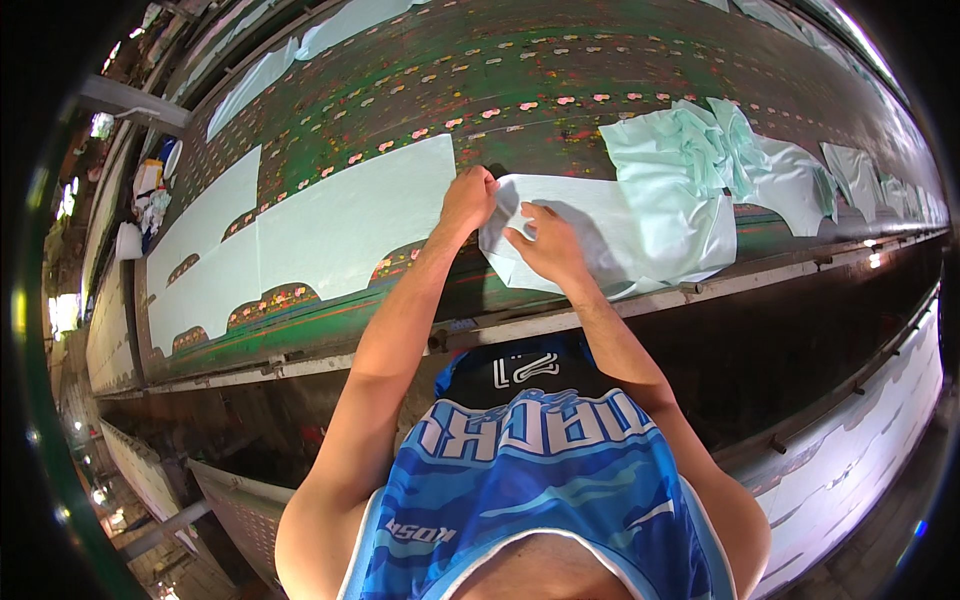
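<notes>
A pale mint fabric piece lies in front of me on the long dark printing table. My left hand is closed at its upper left corner, the fingertips pinching the edge. My right hand rests on the same piece with thumb and fingers apart. A crumpled heap of mint fabric sits over the right end of that piece. Left of my hands, a flat cut fabric panel with curved notches is spread smooth.
Another flat panel lies farther left. More loose fabric pieces run along the table to the right. A metal rail follows the near edge. White containers stand beyond the left end. Small coloured prints dot the table surface.
</notes>
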`<state>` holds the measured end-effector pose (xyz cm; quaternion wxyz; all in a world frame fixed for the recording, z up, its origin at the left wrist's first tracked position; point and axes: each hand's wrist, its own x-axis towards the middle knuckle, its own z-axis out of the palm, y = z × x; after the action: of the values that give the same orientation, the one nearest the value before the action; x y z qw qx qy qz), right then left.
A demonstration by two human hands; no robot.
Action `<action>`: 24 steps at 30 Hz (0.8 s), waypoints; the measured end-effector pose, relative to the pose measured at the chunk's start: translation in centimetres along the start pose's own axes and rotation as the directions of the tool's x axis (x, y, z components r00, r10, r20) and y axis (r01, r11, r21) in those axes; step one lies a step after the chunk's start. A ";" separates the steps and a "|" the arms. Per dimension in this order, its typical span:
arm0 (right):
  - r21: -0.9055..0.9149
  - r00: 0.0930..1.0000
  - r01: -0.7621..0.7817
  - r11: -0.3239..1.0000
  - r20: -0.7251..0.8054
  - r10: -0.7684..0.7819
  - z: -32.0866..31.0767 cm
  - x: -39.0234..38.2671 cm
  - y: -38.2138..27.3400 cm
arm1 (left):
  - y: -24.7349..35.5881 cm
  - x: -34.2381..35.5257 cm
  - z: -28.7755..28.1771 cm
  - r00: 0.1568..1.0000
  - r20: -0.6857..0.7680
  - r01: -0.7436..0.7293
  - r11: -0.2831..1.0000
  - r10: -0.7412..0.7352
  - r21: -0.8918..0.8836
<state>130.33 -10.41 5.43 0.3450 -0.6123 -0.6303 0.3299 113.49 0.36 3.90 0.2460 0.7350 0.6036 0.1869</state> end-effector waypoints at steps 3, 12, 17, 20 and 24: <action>0.015 0.998 -0.011 1.000 -0.067 0.012 0.5 0.3 -1.9 | 2.8 -1.2 -1.4 0.964 0.261 0.153 0.897 -0.044 -0.415; 0.451 0.985 -0.100 0.887 0.169 0.026 -4.2 0.4 -6.7 | 3.5 -3.4 -6.2 0.926 0.152 -0.071 0.557 0.345 -0.828; 0.794 0.847 -0.172 0.584 0.421 -0.323 -5.1 -1.0 -15.0 | 4.5 -8.1 -4.5 0.820 0.218 0.085 0.266 0.529 -0.960; 0.950 0.700 -0.205 0.235 0.311 -0.643 -7.2 -0.2 -19.7 | -0.9 -9.0 -1.7 0.834 0.371 0.307 0.215 0.409 -0.927; 0.933 0.905 0.219 0.287 -0.085 -0.417 -12.2 2.0 -20.1 | -1.4 -11.0 -7.3 0.729 0.488 0.050 0.674 0.480 -0.737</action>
<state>129.58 -9.16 29.01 0.6303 -0.1395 -0.4691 0.6026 105.98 -9.19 9.19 0.6750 0.6694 0.2613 0.1672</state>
